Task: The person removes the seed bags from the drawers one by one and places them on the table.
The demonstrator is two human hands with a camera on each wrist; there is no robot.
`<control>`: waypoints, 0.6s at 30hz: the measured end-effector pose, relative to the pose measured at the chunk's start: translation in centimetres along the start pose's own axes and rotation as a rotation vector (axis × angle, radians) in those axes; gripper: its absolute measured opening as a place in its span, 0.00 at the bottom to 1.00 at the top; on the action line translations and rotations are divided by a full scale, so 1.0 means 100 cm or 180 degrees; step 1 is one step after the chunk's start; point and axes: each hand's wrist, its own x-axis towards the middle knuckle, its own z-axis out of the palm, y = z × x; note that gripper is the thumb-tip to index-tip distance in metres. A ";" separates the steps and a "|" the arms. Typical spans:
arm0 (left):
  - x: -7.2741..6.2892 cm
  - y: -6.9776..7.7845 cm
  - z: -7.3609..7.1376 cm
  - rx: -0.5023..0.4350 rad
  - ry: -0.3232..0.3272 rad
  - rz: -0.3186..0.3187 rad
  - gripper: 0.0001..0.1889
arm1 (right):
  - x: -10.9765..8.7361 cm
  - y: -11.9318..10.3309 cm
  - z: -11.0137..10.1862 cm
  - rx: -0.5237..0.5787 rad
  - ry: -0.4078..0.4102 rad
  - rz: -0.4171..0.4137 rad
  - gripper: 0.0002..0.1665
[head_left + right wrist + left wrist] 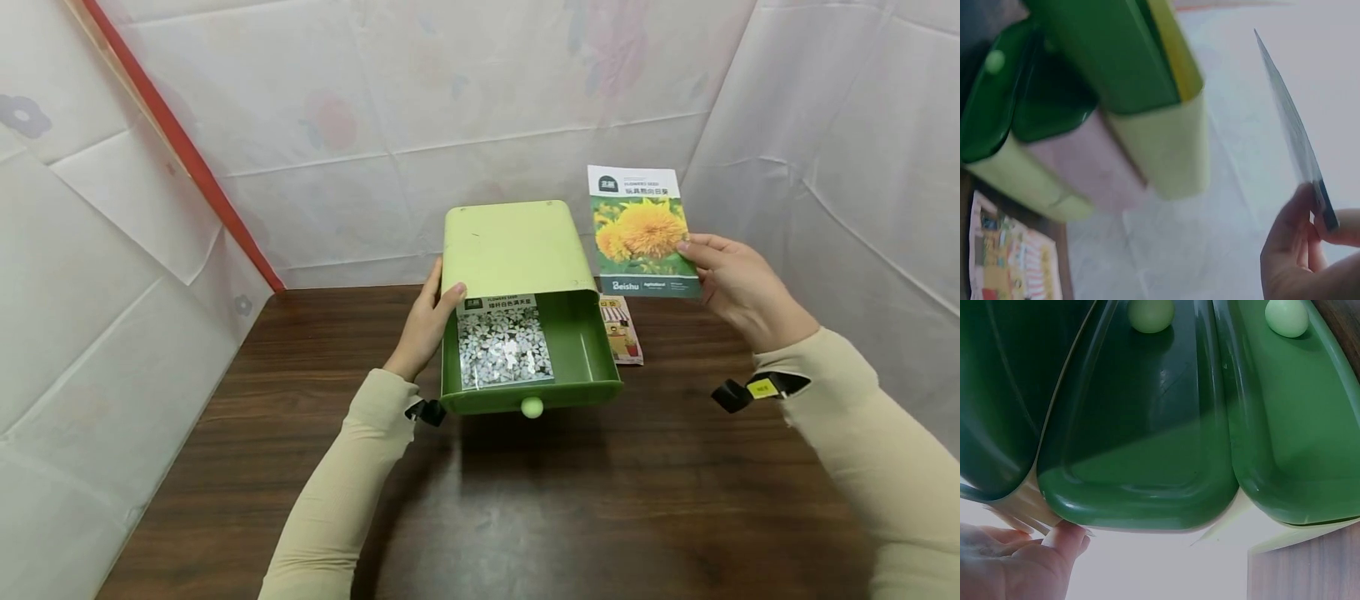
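Observation:
A small drawer unit (513, 246) stands on the table, its pale-green top facing up and its dark-green top drawer (581, 337) pulled out. Inside the drawer, toward its left, lies a seed packet with white flowers (504, 346). My left hand (423, 325) rests against the unit's left side, fingers straight along it and thumb at the front edge. Right of the unit and above the table, my right hand (738, 279) pinches a sunflower seed packet (645, 233) by its right edge; the right wrist view shows this packet edge-on.
A colourful packet (622, 333) lies on the brown wooden table (675, 467) by the unit's right side, partly hidden. Two lower drawers (1141, 456) appear closed in the left wrist view. White patterned sheeting (337, 192) hangs behind and at both sides.

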 end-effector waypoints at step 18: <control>-0.002 0.001 0.002 -0.0021 0.0016 0.0033 0.41 | 0.063 0.053 -0.061 -0.0100 0.1598 0.0320 0.34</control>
